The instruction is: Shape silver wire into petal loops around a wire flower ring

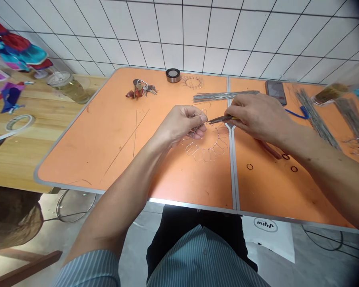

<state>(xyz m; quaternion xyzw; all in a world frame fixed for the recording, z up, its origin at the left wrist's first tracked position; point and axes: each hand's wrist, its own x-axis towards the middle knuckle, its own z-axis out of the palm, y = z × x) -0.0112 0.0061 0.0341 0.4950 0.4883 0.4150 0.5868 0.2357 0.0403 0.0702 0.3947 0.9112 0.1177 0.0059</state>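
Note:
A ring of thin wire bent into petal-like loops (pixel 208 150) is held just over the orange table (pixel 107 119). My left hand (pixel 187 123) pinches its upper left part between thumb and fingers. From the right, my right hand (pixel 254 113) is closed around a pair of pliers (pixel 218 119); one reddish-brown handle shows below the palm. The pliers' tips reach the wire close to my left fingertips. Whether the jaws clamp the wire is too small to tell.
Behind lie a bundle of straight wires (pixel 212 96), a smaller looped wire ring (pixel 193 82), a tape roll (pixel 173 75) and keys (pixel 142 89). At right are a phone (pixel 276 92), more wire bundles (pixel 317 119), a tilted cup (pixel 332 93) and small dark rings (pixel 294 169). Two loose wires (pixel 135 135) lie left.

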